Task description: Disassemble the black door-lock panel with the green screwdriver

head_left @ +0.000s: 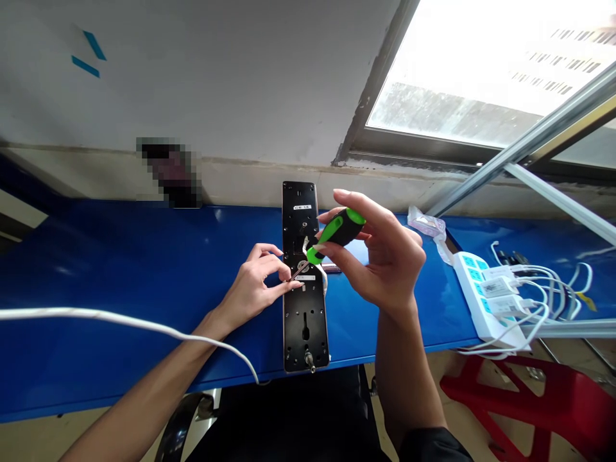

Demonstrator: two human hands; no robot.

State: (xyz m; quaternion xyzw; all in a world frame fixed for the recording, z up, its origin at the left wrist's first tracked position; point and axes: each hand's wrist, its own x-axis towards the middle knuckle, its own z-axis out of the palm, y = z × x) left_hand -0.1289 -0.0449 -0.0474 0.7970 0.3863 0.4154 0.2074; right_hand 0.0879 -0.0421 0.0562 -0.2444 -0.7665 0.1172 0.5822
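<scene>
Fingers of the right hand [389, 263] were wrapped round a green-and-black screwdriver [337, 234], while the left hand [255, 276] had thumb and fingertip nearly meeting by its tip, probably to steady it (honestly couldn't tell if they gripped anything). Black plate [305, 305] lay lengthwise underneath, near end right by the blue table's [120, 269] front edge. Table stretched wide leftward; a power strip [474, 282] sat off right.

1. Two blue strips [85, 66] mark the pale wall [216, 77].
2. A bright window [457, 70] fills the upper right, with slanting metal bars [561, 199] in front.
3. A plastic bag [426, 222] lies near a white power strip [475, 276], which holds adapters [499, 287] trailing looped cables [543, 277].
4. A red stool [553, 398] stands at lower right.
5. A white cord [120, 316] curves in from the left edge.
</scene>
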